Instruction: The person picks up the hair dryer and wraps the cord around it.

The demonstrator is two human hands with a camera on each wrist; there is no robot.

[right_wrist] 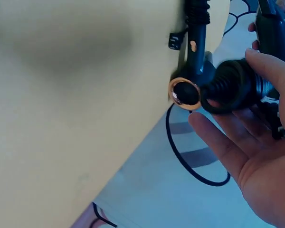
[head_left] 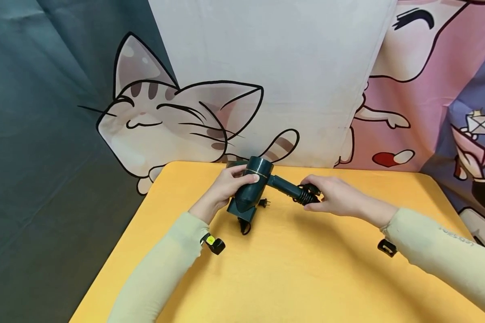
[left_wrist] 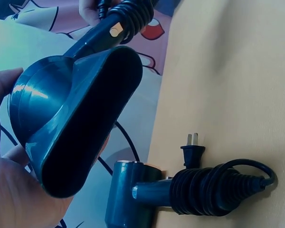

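Observation:
A dark teal hair dryer (head_left: 248, 190) is held tilted above the table. The left hand (head_left: 225, 185) grips its barrel, thumb on the near side. At the handle's end, the right hand (head_left: 337, 196) holds the black cord (head_left: 307, 195) coiled around the handle, thumb on one side and fingers on the other. The left wrist view shows the wide flat nozzle (left_wrist: 92, 123) on the held dryer. A second, similar hair dryer (left_wrist: 133, 194) lies on the table below, its cord (left_wrist: 199, 192) wound round the handle; the held one partly covers it in the head view.
The yellow table (head_left: 299, 269) reaches a backdrop cloth (head_left: 287, 54) printed with a cartoon cat. The lying dryer's two-pin plug (left_wrist: 193, 152) sticks out beside its handle. Small black devices (head_left: 215, 245) are worn at both wrists.

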